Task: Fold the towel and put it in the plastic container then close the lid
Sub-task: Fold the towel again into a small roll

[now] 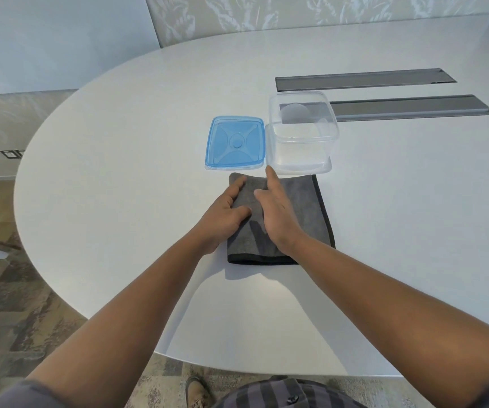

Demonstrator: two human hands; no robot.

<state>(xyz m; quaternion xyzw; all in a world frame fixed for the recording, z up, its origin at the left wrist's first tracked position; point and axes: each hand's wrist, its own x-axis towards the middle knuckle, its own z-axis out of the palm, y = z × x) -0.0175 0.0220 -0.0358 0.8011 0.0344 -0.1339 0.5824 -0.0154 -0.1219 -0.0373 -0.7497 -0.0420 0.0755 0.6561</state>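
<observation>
Both hands lie flat and open on the folded grey towel (290, 213), gripping nothing. The left hand (225, 213) presses the towel's left half, fingers spread and pointing away from the person. The right hand (278, 213) rests on the towel's middle, palm down, its index finger reaching past the towel's far edge toward the container.

The towel is a folded rectangle on the white oval surface (119, 172), its long axis running from the person toward the far side, with a dark hem along its right and near edges.

Just beyond the towel's far edge stands the clear plastic container (302, 148), open and empty. Its blue lid (235, 144) lies flat beyond the towel's far left corner, just beside the container.
</observation>
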